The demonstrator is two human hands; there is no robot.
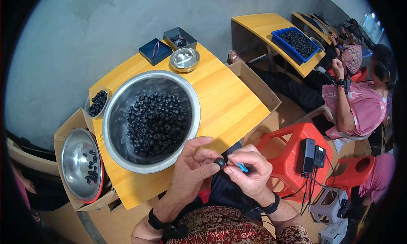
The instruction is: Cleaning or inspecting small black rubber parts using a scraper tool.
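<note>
Between the thumb and fingertips of my left hand (190, 167) is a small round black piece (219, 162). My right hand (251, 169) is closed around a slim blue-handled tool (242, 167), with its fingertips close against the piece. The tool's tip is too small to make out. Both hands are in front of the table's near edge, just right of a large metal basin (116, 116). Many similar black pieces (157, 125), some showing round holes, lie in that basin.
On the wooden table (224, 99) stand a tub of black pieces (98, 103), a metal bowl (185, 59), and two dark trays (155, 53). Left, a steel basin (70, 159) sits over a cardboard box. A red stool (288, 148) holds cabled devices; a co-worker (356, 99) sits beyond.
</note>
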